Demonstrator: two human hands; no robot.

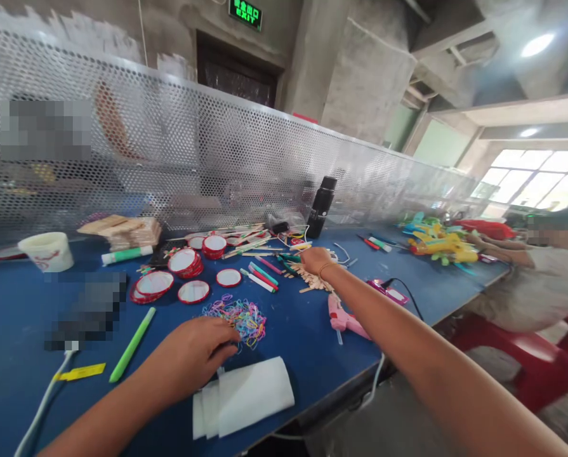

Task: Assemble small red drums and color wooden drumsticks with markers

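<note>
I read just one sign from here: the green lit rectangular sign [245, 13] above the dark doorway [238, 73] says "EXIT" under Chinese characters.

We see a matt blue tabletop [303, 346], a dull perforated metal screen [169, 127] beyond it, smooth white paper sheets [250, 393] near us, colourful rubber bands [243, 317], pale wooden sticks [312, 279], a pink plastic glue gun [343, 317].

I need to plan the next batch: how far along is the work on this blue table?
Seemingly done: red-rimmed discs lie stacked and single. In hand: the left hand touches the pile of coloured rubber bands; the right hand is at the wooden sticks. Left, probably plenty: many bands and sticks lie loose, and the pink glue gun lies untouched.
</note>
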